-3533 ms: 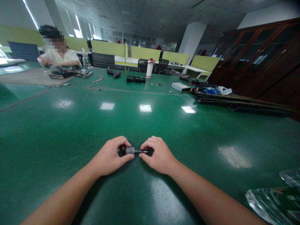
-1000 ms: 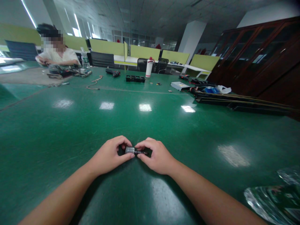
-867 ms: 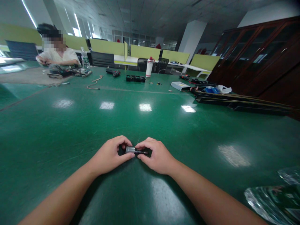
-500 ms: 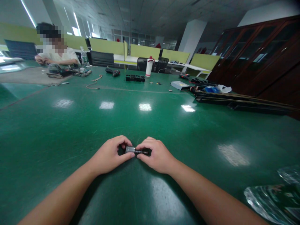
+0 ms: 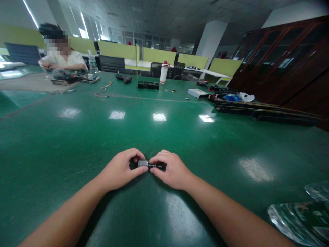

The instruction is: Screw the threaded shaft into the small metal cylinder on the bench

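Observation:
Low over the green table (image 5: pixel 144 133), my left hand (image 5: pixel 120 169) is closed around a small silver cylinder that looks like a motor (image 5: pixel 143 164). Its thumb and fingers press on the body from both sides. A thin dark shaft with ring-like ridges (image 5: pixel 156 166) points right out of the cylinder. My right hand (image 5: pixel 173 169) pinches this shaft close to the body, thumb in front and fingers behind. The thumbs and index fingertips of both hands nearly meet. Part of the cylinder's left end is hidden by my left fingers.
Clear plastic bottles (image 5: pixel 300 219) lie at the lower right. Farther back stand a white bottle with a red cap (image 5: pixel 163 72), a black part (image 5: pixel 148 85), a power drill (image 5: pixel 123 79) and a metal box (image 5: pixel 197 93). Dark rails (image 5: pixel 257 110) lie right. Another person (image 5: pixel 61 56) sits far left.
My hands and the motor stay in nearly the same place. The seated person's head has shifted slightly left.

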A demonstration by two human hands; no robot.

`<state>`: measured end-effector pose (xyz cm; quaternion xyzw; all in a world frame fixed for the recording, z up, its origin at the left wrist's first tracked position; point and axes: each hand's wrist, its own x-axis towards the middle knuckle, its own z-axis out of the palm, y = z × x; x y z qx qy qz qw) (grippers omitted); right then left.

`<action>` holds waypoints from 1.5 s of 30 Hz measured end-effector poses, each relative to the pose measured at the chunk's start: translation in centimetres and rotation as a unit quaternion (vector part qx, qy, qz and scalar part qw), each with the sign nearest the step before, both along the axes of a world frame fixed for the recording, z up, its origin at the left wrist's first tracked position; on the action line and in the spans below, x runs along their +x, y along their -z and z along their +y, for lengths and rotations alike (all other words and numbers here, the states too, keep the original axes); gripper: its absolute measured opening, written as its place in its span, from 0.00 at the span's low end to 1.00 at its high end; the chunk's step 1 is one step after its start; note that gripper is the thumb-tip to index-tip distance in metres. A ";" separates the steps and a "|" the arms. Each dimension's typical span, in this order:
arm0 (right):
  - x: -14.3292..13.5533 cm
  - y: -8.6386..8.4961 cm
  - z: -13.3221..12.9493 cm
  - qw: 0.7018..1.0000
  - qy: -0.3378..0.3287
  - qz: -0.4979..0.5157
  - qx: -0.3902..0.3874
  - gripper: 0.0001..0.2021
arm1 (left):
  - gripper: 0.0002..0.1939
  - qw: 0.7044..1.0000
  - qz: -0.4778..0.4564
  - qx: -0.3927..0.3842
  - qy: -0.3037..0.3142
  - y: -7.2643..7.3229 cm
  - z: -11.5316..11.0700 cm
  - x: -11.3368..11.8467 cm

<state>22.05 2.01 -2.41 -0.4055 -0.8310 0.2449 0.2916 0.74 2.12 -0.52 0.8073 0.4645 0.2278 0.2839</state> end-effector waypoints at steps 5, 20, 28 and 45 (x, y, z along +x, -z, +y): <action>0.0 0.0 0.0 1.000 -0.002 0.001 0.003 0.07 | 0.09 1.000 0.000 -0.003 -0.003 -0.1 0.0 0.1; 0.1 -0.1 0.0 1.000 -0.006 -0.006 -0.004 0.07 | 0.10 1.000 0.003 0.003 -0.003 0.1 0.0 -0.1; 0.1 0.0 0.0 1.000 -0.006 -0.008 -0.002 0.07 | 0.10 1.000 0.002 0.007 -0.001 0.2 0.0 0.1; 0.1 -0.2 -0.1 1.000 -0.008 -0.017 -0.006 0.08 | 0.10 1.000 0.006 0.007 -0.003 0.1 0.0 0.1</action>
